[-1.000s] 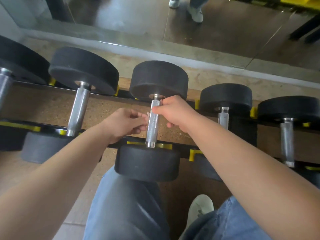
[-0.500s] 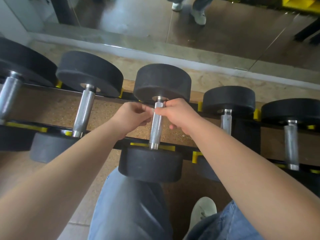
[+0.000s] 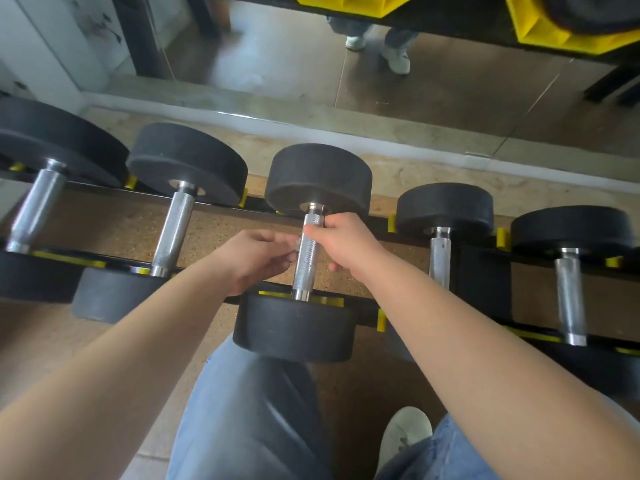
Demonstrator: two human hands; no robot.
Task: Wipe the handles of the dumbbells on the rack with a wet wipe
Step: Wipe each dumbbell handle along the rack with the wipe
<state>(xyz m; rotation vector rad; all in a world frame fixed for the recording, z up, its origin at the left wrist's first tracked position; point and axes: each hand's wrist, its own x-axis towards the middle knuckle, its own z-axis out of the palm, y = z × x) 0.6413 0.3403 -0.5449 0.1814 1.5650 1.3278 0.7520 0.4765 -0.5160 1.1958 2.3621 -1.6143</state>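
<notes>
Speckled brown flooring (image 3: 114, 223) runs under a low black rack (image 3: 363, 308) with yellow stops (image 3: 381, 320), and a mirror (image 3: 450, 105) behind it reflects a pair of pale shoes (image 3: 394, 58). Five black-ended dumbbells lie across the rails, and both hands are at the middle dumbbell (image 3: 318, 178). The right hand (image 3: 349, 240) grips the upper part of its knurled steel handle (image 3: 304, 268), with the thumb on the near side just below the far weight and the fingers wrapped round behind. The left hand (image 3: 252, 258) sits against the handle's left side with its fingers curled toward the bar. A pale sliver (image 3: 297, 242) shows at its fingertips, too small to say whether it is the wet wipe, so I cannot tell if that hand pinches anything. Both forearms reach in from the lower corners, above a knee in blue jeans (image 3: 249, 410) and a pale shoe (image 3: 405, 434). Compared with half a second ago, the left hand has slid lower along the handle while the right has kept its place near the top. The view has tipped up to take in more of the mirror.
</notes>
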